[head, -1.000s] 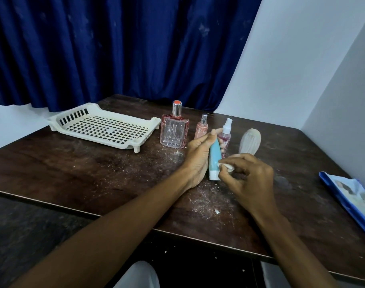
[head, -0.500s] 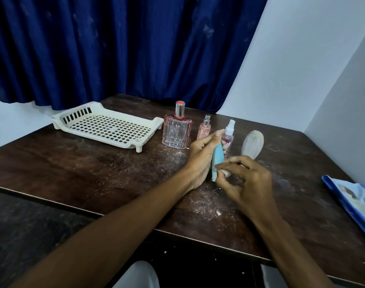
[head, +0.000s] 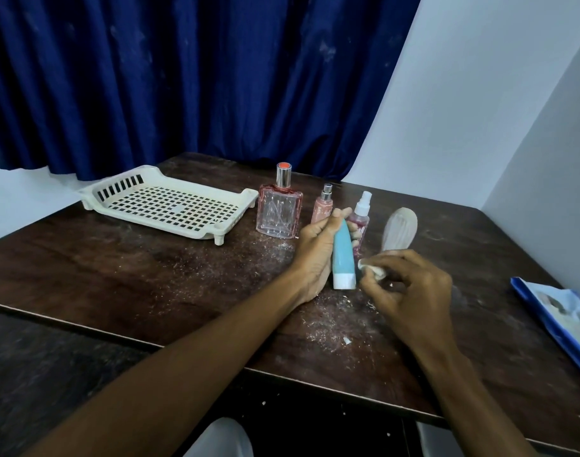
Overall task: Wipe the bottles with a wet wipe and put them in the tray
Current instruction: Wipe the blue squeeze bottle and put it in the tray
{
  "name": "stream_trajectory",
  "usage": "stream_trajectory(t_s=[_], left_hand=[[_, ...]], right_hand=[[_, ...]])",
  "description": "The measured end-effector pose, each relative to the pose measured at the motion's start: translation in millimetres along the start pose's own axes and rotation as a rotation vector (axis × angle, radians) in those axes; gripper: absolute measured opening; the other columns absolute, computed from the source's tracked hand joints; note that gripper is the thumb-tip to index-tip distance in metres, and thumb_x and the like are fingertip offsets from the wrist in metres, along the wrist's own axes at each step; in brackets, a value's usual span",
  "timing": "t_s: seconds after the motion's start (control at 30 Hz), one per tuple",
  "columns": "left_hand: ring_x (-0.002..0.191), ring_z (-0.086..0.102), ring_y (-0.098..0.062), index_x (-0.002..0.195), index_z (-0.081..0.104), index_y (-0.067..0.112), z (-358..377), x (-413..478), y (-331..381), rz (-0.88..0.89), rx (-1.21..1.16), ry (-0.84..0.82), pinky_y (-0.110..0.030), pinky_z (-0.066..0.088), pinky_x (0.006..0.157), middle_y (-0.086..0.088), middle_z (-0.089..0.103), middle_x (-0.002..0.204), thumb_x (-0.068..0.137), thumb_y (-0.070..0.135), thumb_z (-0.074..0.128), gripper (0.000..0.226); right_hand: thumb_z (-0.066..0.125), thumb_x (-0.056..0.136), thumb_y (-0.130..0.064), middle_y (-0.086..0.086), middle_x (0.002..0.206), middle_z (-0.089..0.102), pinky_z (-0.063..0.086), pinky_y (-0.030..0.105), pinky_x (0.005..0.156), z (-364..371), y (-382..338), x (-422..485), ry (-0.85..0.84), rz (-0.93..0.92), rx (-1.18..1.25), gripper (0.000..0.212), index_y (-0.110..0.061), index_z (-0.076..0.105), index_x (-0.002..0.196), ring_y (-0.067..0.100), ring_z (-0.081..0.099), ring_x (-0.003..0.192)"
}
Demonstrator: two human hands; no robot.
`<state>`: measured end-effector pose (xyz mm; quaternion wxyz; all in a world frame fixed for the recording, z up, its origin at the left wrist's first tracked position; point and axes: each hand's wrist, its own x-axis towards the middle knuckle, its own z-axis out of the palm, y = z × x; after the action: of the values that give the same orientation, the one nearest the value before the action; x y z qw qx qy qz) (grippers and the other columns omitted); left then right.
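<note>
- Your left hand [head: 315,255] gripped the blue tube [head: 343,258] mid-desk [head: 150,275], upright, white cap down, no label readable.
- Your right hand's [head: 410,298] fingers pinched the wet wipe [head: 372,268] beside the tube's cap end.
- The tray [head: 163,206] sat toward the far left corner.

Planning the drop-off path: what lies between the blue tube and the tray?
In the head view, the left hand holding the tube, then the square perfume bottle beside the tray.

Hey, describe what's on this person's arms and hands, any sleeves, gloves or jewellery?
Both forearms are bare right up to the frame's bottom edge: no sleeves show. The left hand and the right hand wear no gloves, and no rings, watch or bracelet are visible on the fingers or wrists in view.
</note>
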<state>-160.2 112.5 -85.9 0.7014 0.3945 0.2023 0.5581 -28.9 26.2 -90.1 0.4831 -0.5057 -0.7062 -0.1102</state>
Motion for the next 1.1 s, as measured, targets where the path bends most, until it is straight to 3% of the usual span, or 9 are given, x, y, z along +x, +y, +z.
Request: stream_trajectory(t_s=[0.1,0.23,0.43,0.7,0.83,1.1], left_hand=[[0.086,0.063,-0.018,0.125,0.059,0.005,0.7,0.1,0.0,-0.010,-0.008,0.002,-0.032,0.055,0.089,-0.011,0.064,0.094,0.103,0.023,0.046,0.030],[0.083,0.065,-0.015,0.129,0.057,0.003,2.2,-0.8,0.8,-0.016,0.029,0.003,-0.033,0.054,0.088,-0.009,0.066,0.094,0.104,0.025,0.044,0.036],[0.094,0.064,-0.020,0.132,0.057,0.002,2.7,-2.8,2.3,-0.019,0.068,-0.027,-0.039,0.050,0.099,-0.013,0.066,0.105,0.105,0.028,0.044,0.040],[0.084,0.067,-0.016,0.126,0.061,0.003,5.7,-3.7,2.2,-0.032,0.081,0.013,-0.031,0.056,0.084,-0.009,0.069,0.097,0.105,0.028,0.041,0.038],[0.084,0.070,-0.018,0.123,0.062,0.005,7.4,-4.2,4.8,-0.045,0.029,0.045,-0.029,0.057,0.079,-0.011,0.072,0.100,0.107,0.029,0.037,0.039],[0.075,0.073,-0.031,0.097,0.054,0.009,8.7,-4.7,5.4,-0.082,-0.095,0.137,-0.041,0.060,0.065,-0.023,0.072,0.090,0.108,0.025,0.034,0.028]], right_hand=[[0.081,0.073,-0.005,-0.003,0.086,0.070,0.055,0.017,0.070,-0.8,-0.5,0.6,0.020,0.039,0.025,0.019,-0.011,0.079,0.091,0.005,0.066,0.074],[0.080,0.077,-0.006,0.000,0.092,0.072,0.051,0.008,0.074,5.6,-2.1,0.9,-0.055,-0.004,0.070,0.017,-0.010,0.079,0.094,0.002,0.066,0.079],[0.079,0.077,-0.003,0.001,0.089,0.072,0.051,0.008,0.071,7.6,4.1,4.5,-0.035,0.053,0.055,0.018,-0.012,0.079,0.094,0.001,0.065,0.074],[0.077,0.082,-0.008,0.001,0.093,0.072,0.056,0.019,0.071,9.5,-0.2,4.4,-0.064,0.014,0.079,0.016,-0.011,0.078,0.097,0.005,0.067,0.079],[0.078,0.079,-0.007,-0.001,0.088,0.072,0.050,0.007,0.071,5.4,1.9,2.6,-0.041,0.057,0.044,0.017,-0.013,0.078,0.095,0.001,0.065,0.075],[0.079,0.080,-0.010,-0.003,0.091,0.073,0.053,0.011,0.072,3.1,-6.0,0.7,-0.010,0.019,0.092,0.016,-0.013,0.079,0.096,-0.001,0.066,0.080]])
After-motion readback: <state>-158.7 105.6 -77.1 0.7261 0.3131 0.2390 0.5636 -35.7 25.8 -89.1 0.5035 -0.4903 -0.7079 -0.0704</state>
